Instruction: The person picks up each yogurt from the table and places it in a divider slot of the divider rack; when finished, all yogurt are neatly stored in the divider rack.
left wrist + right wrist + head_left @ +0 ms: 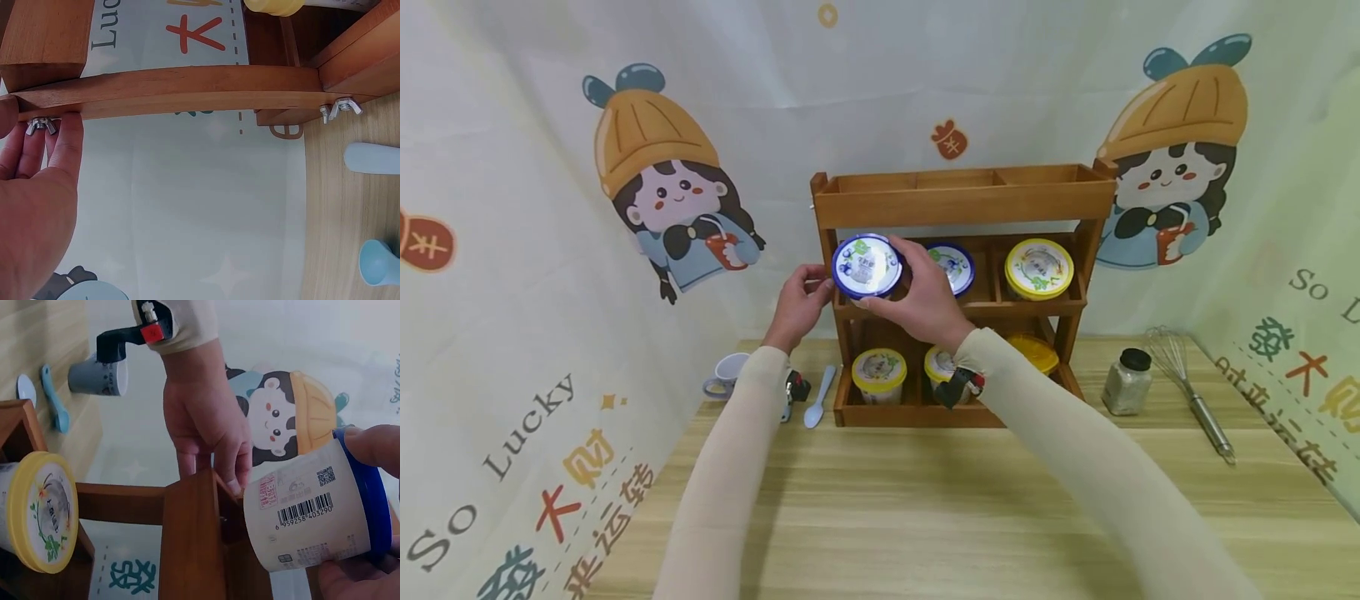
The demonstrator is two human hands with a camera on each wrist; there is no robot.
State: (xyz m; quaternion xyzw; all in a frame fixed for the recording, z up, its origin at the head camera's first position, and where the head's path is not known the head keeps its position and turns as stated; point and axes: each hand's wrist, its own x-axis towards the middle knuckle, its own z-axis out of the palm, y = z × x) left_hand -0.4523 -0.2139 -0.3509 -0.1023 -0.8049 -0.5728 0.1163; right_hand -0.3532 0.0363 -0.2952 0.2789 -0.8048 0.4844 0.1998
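Note:
My right hand (pixel 931 302) grips a white tub with a blue lid (pixel 867 265) by its lid end, at the left bay of the wooden rack's middle shelf. In the right wrist view the tub (pixel 306 509) is tilted, its barcode side showing. My left hand (pixel 797 307) holds the left side post of the wooden rack (pixel 962 208); in the left wrist view its fingers (pixel 67 140) lie at the post beside a wing nut (pixel 41 125). Another blue-lidded tub (pixel 958 265) and a yellow-lidded tub (pixel 1039 268) sit on the same shelf.
Yellow-lidded tubs (pixel 880 375) stand on the bottom shelf. Left of the rack are a mug (pixel 727 373) and a pale blue spoon (pixel 820 400). A black-capped jar (pixel 1127 383) and a whisk (pixel 1195 400) lie to the right. Printed cloth hangs behind.

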